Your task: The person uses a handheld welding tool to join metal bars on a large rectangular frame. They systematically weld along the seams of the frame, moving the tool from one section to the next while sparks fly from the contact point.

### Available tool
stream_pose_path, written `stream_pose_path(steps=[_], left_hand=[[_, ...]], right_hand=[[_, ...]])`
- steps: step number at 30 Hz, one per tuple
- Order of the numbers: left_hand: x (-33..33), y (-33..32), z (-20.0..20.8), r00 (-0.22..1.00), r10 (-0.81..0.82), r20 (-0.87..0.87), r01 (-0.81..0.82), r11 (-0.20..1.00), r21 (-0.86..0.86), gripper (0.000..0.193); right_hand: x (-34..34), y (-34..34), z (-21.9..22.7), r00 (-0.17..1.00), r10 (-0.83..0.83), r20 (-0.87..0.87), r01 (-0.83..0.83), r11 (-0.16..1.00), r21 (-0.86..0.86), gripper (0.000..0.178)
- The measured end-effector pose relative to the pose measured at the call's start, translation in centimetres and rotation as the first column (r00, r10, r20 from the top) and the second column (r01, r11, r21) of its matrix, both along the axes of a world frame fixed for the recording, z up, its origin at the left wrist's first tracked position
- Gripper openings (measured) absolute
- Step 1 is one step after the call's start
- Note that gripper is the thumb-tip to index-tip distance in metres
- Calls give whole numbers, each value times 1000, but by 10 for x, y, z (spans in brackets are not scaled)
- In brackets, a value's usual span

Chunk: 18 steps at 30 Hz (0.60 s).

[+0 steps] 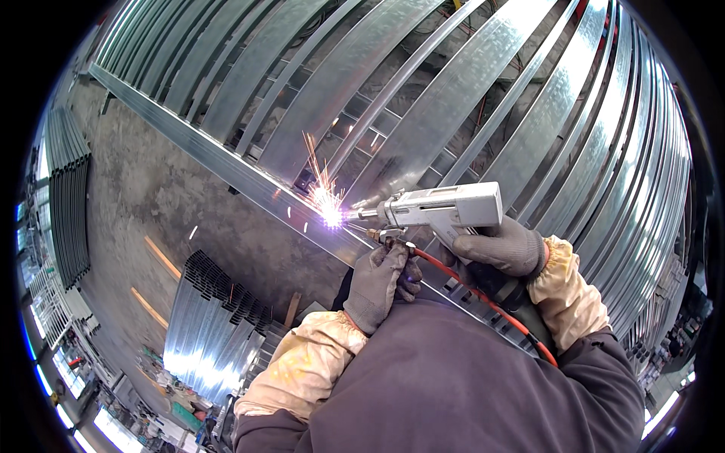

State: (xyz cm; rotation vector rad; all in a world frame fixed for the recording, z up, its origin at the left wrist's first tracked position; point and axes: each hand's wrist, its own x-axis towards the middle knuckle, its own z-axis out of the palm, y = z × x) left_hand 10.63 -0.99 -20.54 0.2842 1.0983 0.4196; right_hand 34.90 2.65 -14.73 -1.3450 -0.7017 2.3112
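Observation:
My right hand, in a grey glove, is wrapped round the grip of a pale grey pistol-shaped welding gun. Its nozzle points left at a bright spot of sparks on a long metal rail. Just below the nozzle, my gloved left hand pinches the small metal fitting under the gun's front. From that fitting a red hose runs down to the right. Many flat galvanized bars meet the rail, and the glare hides the exact joint.
A stack of shiny metal tubes stands on the concrete floor at the lower left. Dark bundled profiles lie at the far left. Wooden strips rest on the floor nearby. Cables show beneath the bars.

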Motion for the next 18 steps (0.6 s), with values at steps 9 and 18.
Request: stream_pose_path(steps=[9, 18], left_hand=[[-1, -3, -4, 1000, 4, 11, -4, 1000, -17, 29], [1, -1, 2, 1000, 18, 25, -17, 999, -43, 28]], right_hand=[[1, -2, 3, 1000, -6, 0, 6, 1000, -17, 52], [3, -4, 1, 1000, 17, 10, -17, 1000, -25, 56]])
